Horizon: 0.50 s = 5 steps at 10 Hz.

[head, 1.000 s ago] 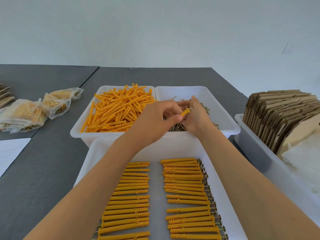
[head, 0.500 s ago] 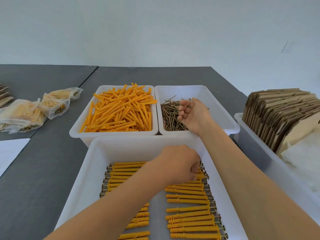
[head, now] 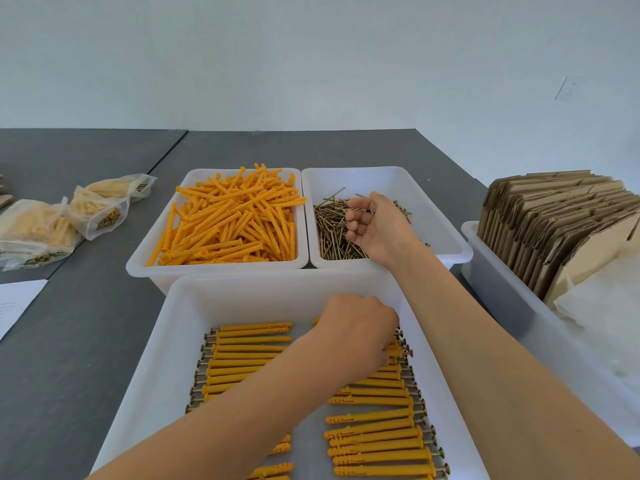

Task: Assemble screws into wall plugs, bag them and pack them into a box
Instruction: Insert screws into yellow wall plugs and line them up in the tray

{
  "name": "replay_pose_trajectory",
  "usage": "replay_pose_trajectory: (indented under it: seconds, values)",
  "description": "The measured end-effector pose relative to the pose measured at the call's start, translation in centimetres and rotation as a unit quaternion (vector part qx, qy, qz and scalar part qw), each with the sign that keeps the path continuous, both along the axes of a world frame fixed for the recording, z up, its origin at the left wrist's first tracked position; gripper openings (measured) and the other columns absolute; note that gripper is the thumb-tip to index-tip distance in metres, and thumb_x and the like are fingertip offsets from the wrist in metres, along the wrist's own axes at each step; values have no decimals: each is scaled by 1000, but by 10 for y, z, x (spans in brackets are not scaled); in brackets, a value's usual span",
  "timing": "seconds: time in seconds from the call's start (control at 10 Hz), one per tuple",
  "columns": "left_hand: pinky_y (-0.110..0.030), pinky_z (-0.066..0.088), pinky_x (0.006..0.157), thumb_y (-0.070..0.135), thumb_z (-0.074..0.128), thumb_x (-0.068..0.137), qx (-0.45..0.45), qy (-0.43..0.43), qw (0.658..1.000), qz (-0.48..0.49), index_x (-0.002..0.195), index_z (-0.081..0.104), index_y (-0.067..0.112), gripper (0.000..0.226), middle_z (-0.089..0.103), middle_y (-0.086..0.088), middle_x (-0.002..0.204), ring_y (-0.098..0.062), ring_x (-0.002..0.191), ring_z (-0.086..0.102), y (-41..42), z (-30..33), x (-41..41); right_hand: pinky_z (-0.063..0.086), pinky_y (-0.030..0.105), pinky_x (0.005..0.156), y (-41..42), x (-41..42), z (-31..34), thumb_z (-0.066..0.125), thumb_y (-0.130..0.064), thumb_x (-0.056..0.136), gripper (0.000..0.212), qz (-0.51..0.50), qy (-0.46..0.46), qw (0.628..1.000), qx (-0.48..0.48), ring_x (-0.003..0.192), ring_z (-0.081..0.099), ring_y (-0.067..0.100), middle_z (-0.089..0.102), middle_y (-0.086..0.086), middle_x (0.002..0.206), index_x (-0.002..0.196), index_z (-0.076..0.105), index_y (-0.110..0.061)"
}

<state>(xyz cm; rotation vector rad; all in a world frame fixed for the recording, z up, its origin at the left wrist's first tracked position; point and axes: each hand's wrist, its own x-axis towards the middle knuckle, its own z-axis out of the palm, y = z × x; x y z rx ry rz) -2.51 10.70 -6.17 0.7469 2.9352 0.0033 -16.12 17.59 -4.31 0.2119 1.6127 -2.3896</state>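
The assembled plugs (head: pixel 375 441), orange with screw heads poking out at the outer ends, lie in two neat columns in the near tray (head: pixel 180 327), sorted that way so they can be counted off for bagging. The left hand (head: pixel 358 327) sits knuckles-up over the top of the right column, forearm crossing the tray diagonally from its near left corner; its fingers curl downward onto the topmost plugs, most likely laying one in line, though whether they grip it is hidden beneath the hand.

Just beyond the tray's far wall stand two bins side by side, feeding the work: loose wall plugs (head: pixel 232 220) heaped to the left, screws (head: pixel 332 230) to the right. The right hand (head: pixel 375 225) hovers over the screws, palm turned leftward, fingers loosely curled and seemingly holding nothing.

Right of the tray, flat cardboard boxes (head: pixel 554 223) stand on edge; far left of it lie filled bags (head: pixel 97 209).
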Motion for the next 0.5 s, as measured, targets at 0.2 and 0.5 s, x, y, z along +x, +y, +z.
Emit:
replay_pose_trajectory:
  seconds: [0.2,0.5]
  values:
    - [-35,51,77,45,67,88,-13,-18,1000,1,97,64,20,27,66,-1,97,-23,89,62,1,1,-1,43,27,53,-1,1,0,31,-30,107,42,0,3,1000,3,51,49,14,59,5,61,88,61,-8]
    - [-34,49,75,49,64,89,-6,-26,1000,11,91,63,19,30,65,-1,94,-24,86,61,-1,0,-2,43,27,51,-1,1,0,30,-31,107,43,-2,3,1000,7,48,49,14,59,4,58,87,61,-8]
